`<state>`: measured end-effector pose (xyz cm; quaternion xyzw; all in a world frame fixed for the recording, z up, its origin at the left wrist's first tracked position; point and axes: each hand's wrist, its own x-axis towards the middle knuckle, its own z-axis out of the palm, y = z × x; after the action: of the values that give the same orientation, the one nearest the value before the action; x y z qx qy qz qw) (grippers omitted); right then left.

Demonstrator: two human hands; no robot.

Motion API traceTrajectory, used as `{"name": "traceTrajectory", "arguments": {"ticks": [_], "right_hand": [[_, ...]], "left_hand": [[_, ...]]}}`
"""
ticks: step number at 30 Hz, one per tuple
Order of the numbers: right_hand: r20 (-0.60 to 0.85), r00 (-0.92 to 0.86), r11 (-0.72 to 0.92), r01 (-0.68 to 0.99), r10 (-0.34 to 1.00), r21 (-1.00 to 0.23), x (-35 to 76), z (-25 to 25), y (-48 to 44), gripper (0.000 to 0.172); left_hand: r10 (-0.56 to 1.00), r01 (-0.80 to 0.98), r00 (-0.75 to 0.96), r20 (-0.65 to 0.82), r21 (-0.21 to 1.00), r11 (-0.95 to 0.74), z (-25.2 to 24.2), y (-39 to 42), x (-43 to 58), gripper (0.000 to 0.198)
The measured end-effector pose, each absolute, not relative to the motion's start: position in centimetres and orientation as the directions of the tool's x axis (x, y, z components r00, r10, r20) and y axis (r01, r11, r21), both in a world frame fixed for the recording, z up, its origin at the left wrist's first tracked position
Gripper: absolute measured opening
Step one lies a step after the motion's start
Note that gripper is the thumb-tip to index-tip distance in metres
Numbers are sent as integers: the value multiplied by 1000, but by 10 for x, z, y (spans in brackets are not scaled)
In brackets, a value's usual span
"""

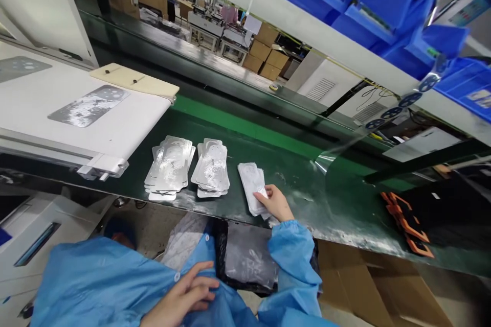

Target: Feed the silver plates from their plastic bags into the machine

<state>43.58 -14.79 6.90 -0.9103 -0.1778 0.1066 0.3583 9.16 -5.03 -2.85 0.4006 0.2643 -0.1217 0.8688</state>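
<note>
At the bench's front edge, a stack of whitish, film-like flat sheets [251,184] lies slightly fanned. My right hand [276,204] has its thumb and fingers closed on the lower right edge of the top sheet. My left hand [187,294] rests low near my body, fingers apart, with nothing in it. To the left of the whitish stack are two piles of silver phone-shaped plates, a middle pile [212,166] and a left pile [171,163]. Both piles are uneven, with rounded corners sticking out.
A white conveyor [141,127] at the left carries similar silver plates [90,107]. The green bench [299,189] runs rightward to orange-and-black frames [408,225]. Blue bins [383,15] sit on a shelf above. Below the bench stand a black-lined container [249,255] and cardboard [368,281].
</note>
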Motion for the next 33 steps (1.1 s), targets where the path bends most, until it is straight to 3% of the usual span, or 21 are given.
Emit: {"name": "traceTrajectory", "arguments": {"ticks": [3,8,12,15,17,19,22,25,28,30,33], "right_hand": [[-124,902,-641,191,413,-744,448,58,-156,43],[-32,945,-552,162,325,-818,440,78,-188,64],[-58,886,-416,157,459,-896,386,98,-187,64],[-161,749,-341,91,643,-936,315,85,-159,61],[-198,650,-369,136,733,-919,267,68,-142,61],[-220,499,-394,274,838,-877,236,56,-133,56],[-248,161,-295,449,955,-843,237,63,-122,44],[-212,172,-269,458,962,-847,262,92,-102,41],[-193,189,-261,461,963,-849,265,118,-74,33],[-278,-5,-245,455,961,-856,254,129,-54,28],[-382,-268,-242,437,884,-866,233,136,-31,29]], "left_hand": [[47,388,821,-569,616,685,-25,-46,87,78],[61,384,828,-557,644,662,-4,-32,92,86],[158,237,898,-410,754,613,20,-17,110,74],[319,-37,924,-212,779,626,45,2,126,75],[412,-82,859,-304,712,698,61,19,130,71],[390,-140,868,-308,601,787,73,33,123,61],[337,-150,894,-295,511,846,74,34,99,49],[304,-122,888,-344,461,879,56,3,73,48],[217,-81,918,-332,380,922,35,-37,54,64],[203,-85,936,-288,373,924,27,-53,43,67],[173,-52,960,-220,467,883,21,-57,27,63]]}}
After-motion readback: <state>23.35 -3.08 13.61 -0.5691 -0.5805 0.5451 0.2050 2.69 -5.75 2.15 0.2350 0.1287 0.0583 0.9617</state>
